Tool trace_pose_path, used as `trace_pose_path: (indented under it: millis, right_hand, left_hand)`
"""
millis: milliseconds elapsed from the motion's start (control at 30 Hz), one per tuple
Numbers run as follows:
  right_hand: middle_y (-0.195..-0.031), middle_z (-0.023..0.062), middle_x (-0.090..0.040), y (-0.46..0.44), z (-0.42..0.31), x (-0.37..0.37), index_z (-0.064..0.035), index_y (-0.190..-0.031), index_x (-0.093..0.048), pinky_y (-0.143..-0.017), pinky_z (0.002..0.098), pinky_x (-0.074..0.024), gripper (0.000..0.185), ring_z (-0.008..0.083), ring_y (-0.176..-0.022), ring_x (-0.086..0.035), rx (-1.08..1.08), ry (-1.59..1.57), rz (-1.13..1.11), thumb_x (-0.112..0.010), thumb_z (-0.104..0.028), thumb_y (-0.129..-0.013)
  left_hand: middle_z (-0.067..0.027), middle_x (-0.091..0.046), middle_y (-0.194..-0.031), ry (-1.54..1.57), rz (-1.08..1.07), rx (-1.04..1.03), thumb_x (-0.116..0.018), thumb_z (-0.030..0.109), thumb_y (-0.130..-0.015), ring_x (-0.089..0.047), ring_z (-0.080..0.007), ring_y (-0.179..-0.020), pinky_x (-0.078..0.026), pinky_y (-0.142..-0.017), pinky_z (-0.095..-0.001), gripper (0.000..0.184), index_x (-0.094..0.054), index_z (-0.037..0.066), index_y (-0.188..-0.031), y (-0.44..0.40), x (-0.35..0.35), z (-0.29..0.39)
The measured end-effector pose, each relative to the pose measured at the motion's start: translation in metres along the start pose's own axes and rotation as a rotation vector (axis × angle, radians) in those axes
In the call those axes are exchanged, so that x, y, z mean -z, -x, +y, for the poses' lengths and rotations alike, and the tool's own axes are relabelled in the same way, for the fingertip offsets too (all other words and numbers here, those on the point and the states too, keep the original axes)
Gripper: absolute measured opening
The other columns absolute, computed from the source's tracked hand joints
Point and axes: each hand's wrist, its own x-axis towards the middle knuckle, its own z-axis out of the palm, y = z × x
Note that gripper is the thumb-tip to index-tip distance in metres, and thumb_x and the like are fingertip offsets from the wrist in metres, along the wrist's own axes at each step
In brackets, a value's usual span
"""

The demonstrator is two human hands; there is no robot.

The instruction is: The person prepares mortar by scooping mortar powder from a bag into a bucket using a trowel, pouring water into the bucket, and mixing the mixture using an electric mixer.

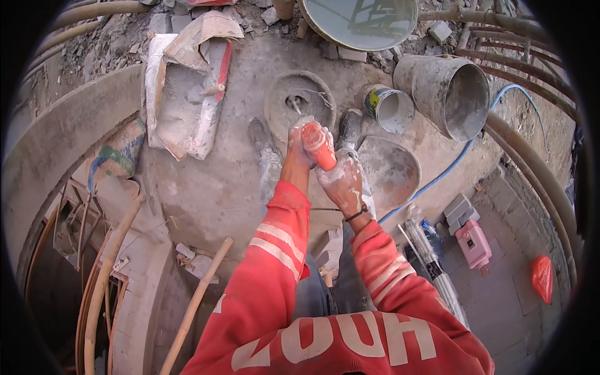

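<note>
Both hands grip a red, dust-coated electric mixing drill (319, 147) in the middle of the view. My left hand (299, 149) is closed around its left side, near the front. My right hand (342, 180) is closed on its rear right part; the fingers are partly hidden. Whitish splashes cover both hands. From the drill a pale shaft reaches into the hole at the middle of a round, grey, mud-caked tub (272, 115). My feet stand on either side of the tub. A shallow, stained bowl (400, 164) lies just right of my right hand.
A torn bag of grey powder (215, 115) lies at left. To the right are a small paint bucket (375, 100), a large tipped bucket (420, 84) and a blue hose (447, 172). A water-filled basin (356, 31) stands ahead. Bamboo poles (199, 299) surround an opening at lower left.
</note>
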Motion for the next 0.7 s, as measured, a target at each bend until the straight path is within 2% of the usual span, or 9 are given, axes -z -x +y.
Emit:
trace_pose_path:
  millis: [100, 200, 300, 400, 667, 700]
  right_hand:
    - [-0.075, 0.0226, -0.062, -0.001, -0.007, 0.007, 0.0001, -0.079, -0.063, -0.065, 0.0464, -0.0484, 0.028, 0.0407, -0.072, -0.060, 0.002, 0.012, -0.030, -0.069, -0.026, -0.071]
    - [-0.075, 0.0234, -0.062, -0.004, -0.011, 0.013, 0.0002, -0.078, -0.063, -0.065, 0.0464, -0.0485, 0.027, 0.0415, -0.071, -0.060, 0.015, 0.004, -0.032, -0.068, -0.025, -0.070]
    - [-0.074, 0.0239, -0.062, -0.015, -0.005, 0.008, 0.0005, -0.078, -0.063, -0.064, 0.0467, -0.0487, 0.027, 0.0425, -0.070, -0.060, 0.019, 0.027, -0.042, -0.068, -0.025, -0.071]
    - [-0.074, 0.0242, -0.062, -0.022, -0.007, 0.012, 0.0006, -0.078, -0.063, -0.064, 0.0471, -0.0487, 0.026, 0.0430, -0.070, -0.060, 0.076, 0.005, -0.018, -0.067, -0.024, -0.071]
    - [-0.077, 0.0235, -0.063, -0.012, 0.002, 0.014, 0.0009, -0.087, -0.061, -0.067, 0.0469, -0.0480, 0.030, 0.0422, -0.075, -0.060, 0.060, 0.031, 0.004, -0.067, -0.025, -0.072]
    - [-0.082, 0.0233, -0.063, -0.015, -0.001, 0.020, 0.0011, -0.089, -0.060, -0.069, 0.0471, -0.0480, 0.033, 0.0416, -0.076, -0.061, -0.050, -0.027, -0.070, -0.067, -0.026, -0.072]
  left_hand:
    - [-0.0188, -0.060, -0.084, 0.113, -0.182, 0.102, -0.047, 0.033, -0.085, -0.060, -0.0341, -0.074, -0.052, -0.066, -0.0468, 0.035, -0.058, 0.000, -0.086, -0.009, 0.019, 0.008]
    - [-0.0187, -0.061, -0.088, 0.176, 0.125, 0.111, -0.051, 0.033, -0.086, -0.060, -0.0340, -0.076, -0.053, -0.067, -0.0478, 0.033, -0.058, 0.000, -0.087, -0.005, -0.007, 0.012]
    - [-0.0170, -0.061, -0.084, 0.153, 0.219, 0.093, -0.054, 0.032, -0.086, -0.061, -0.0329, -0.077, -0.053, -0.068, -0.0473, 0.032, -0.057, 0.001, -0.086, -0.002, -0.028, 0.014]
    - [-0.0143, -0.059, -0.071, 0.182, 0.068, 0.152, -0.056, 0.031, -0.082, -0.060, -0.0305, -0.066, -0.051, -0.059, -0.0469, 0.029, -0.056, 0.003, -0.074, -0.014, -0.016, 0.021]
    - [-0.0148, -0.060, -0.073, 0.124, -0.145, 0.131, -0.054, 0.032, -0.084, -0.060, -0.0320, -0.067, -0.052, -0.061, -0.0459, 0.032, -0.058, 0.001, -0.079, -0.032, 0.012, 0.006]
    - [-0.0149, -0.061, -0.073, 0.112, -0.182, 0.125, -0.053, 0.033, -0.084, -0.060, -0.0322, -0.067, -0.053, -0.061, -0.0457, 0.032, -0.058, 0.001, -0.080, -0.036, 0.012, 0.004]
